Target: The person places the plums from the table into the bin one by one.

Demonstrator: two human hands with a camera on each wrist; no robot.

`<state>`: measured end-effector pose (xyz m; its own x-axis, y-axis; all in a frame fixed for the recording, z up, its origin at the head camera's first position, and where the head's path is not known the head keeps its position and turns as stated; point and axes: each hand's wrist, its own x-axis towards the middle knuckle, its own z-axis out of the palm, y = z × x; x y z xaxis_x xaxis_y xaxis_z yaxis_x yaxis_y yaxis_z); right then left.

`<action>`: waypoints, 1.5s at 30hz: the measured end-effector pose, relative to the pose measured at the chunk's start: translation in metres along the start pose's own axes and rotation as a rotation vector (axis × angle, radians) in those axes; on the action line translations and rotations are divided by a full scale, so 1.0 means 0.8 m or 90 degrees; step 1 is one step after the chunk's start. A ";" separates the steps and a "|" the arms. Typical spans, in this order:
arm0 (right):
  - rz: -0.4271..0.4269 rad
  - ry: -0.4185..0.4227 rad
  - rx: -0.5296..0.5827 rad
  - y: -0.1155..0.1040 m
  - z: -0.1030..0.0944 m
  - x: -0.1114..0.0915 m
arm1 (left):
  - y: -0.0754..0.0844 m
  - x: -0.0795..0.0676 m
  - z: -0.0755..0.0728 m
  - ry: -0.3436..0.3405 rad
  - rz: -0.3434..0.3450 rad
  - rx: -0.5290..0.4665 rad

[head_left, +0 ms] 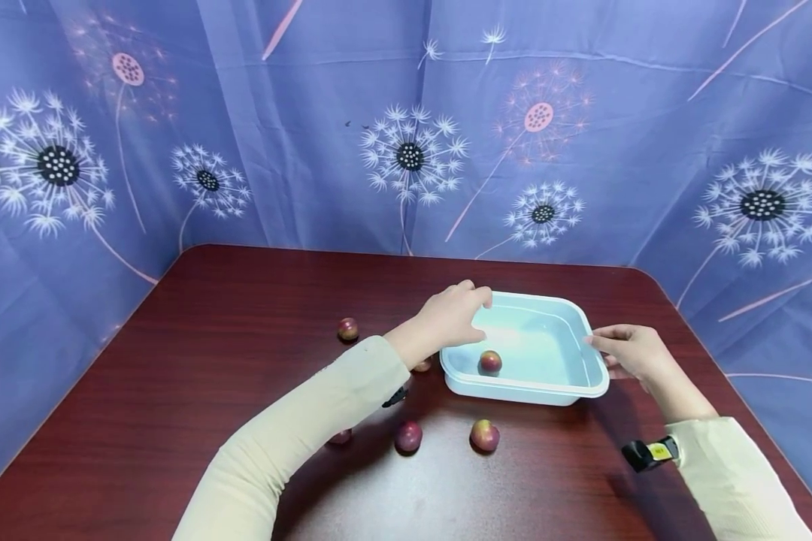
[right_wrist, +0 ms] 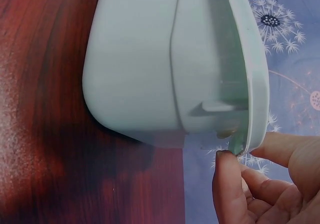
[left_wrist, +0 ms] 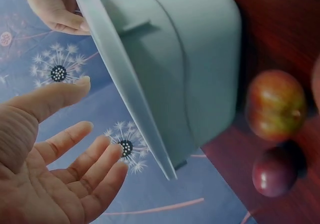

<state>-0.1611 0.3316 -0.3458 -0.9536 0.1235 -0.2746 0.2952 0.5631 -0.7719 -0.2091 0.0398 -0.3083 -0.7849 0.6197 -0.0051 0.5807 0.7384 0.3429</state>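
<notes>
A pale blue plastic basin stands on the table, with one red-and-yellow plum inside near its front left. My right hand pinches the basin's right rim between thumb and fingers, as the right wrist view also shows at the rim. Over the basin's left side hovers my left hand; in the left wrist view its fingers are spread with nothing between them. Outside the basin lie several more plums, among them a dark red plum and a yellowish-red plum in front.
Another plum lies farther back, left of the basin. The left forearm partly hides plums near it, including one plum beside the basin. Behind the dark red wooden table hangs a blue curtain with dandelion prints.
</notes>
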 end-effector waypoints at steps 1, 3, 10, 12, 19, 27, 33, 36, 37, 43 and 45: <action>0.000 -0.001 0.001 0.000 0.000 0.000 | -0.001 -0.001 -0.001 0.002 0.000 0.010; 0.001 -0.002 0.004 0.001 0.000 0.000 | -0.005 -0.003 -0.001 0.006 -0.001 0.030; -0.006 -0.001 0.005 0.000 -0.001 0.000 | -0.020 -0.006 -0.002 0.023 -0.010 0.081; -0.007 -0.001 0.005 -0.001 -0.001 0.000 | -0.024 -0.007 -0.003 0.030 -0.007 0.099; -0.003 -0.003 0.005 -0.001 -0.002 0.001 | -0.036 -0.014 -0.007 0.038 -0.009 0.128; -0.009 -0.005 0.009 -0.001 -0.003 0.000 | -0.053 -0.021 -0.011 0.060 -0.011 0.124; 0.001 -0.004 0.004 -0.002 -0.002 0.003 | -0.067 -0.029 -0.016 0.066 -0.028 0.116; 0.002 -0.005 0.004 -0.002 -0.003 0.003 | -0.074 -0.033 -0.017 0.064 -0.039 0.114; 0.002 -0.006 0.004 -0.002 -0.003 0.003 | -0.076 -0.034 -0.018 0.063 -0.043 0.114; 0.000 -0.001 -0.005 -0.001 -0.002 0.003 | -0.089 -0.043 -0.023 0.060 -0.063 0.120; 0.001 0.000 -0.007 -0.002 -0.002 0.003 | -0.094 -0.045 -0.024 0.061 -0.069 0.123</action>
<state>-0.1642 0.3327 -0.3446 -0.9533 0.1238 -0.2754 0.2953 0.5726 -0.7648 -0.2285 -0.0436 -0.3158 -0.8562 0.5132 0.0600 0.5157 0.8418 0.1593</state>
